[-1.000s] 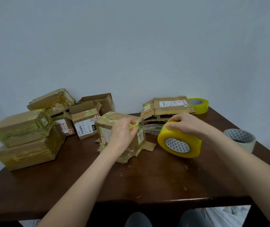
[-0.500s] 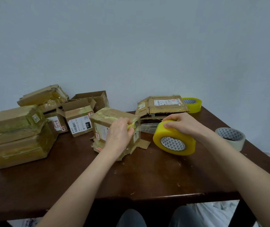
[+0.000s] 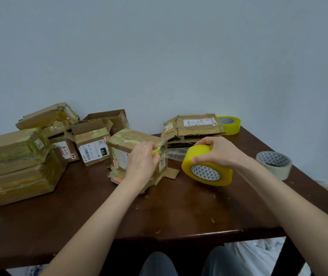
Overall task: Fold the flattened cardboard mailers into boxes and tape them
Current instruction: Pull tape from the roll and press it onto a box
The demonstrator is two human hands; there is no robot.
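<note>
Head: L grip [image 3: 142, 163] pinch on box [image 3: 119, 156] tape [image 3: 157, 151], R grip [image 3: 217, 151] round roll [image 3: 188, 165]; boxes [image 3: 15, 156] behind

The open box [image 3: 90, 130] toward the desk's [image 3: 159, 216] far left corner carries a white label [image 3: 91, 153] with a barcode, a printed line starting "010 010", and a black patch [image 3: 103, 151] reading "010"; the red-framed stickers [image 3: 65, 151] on the small box [image 3: 58, 140] beside it hold handwriting I cannot read; the labels on the middle box [image 3: 137, 137] and the mailer [image 3: 197, 128] at the far edge are too small to read.
</note>
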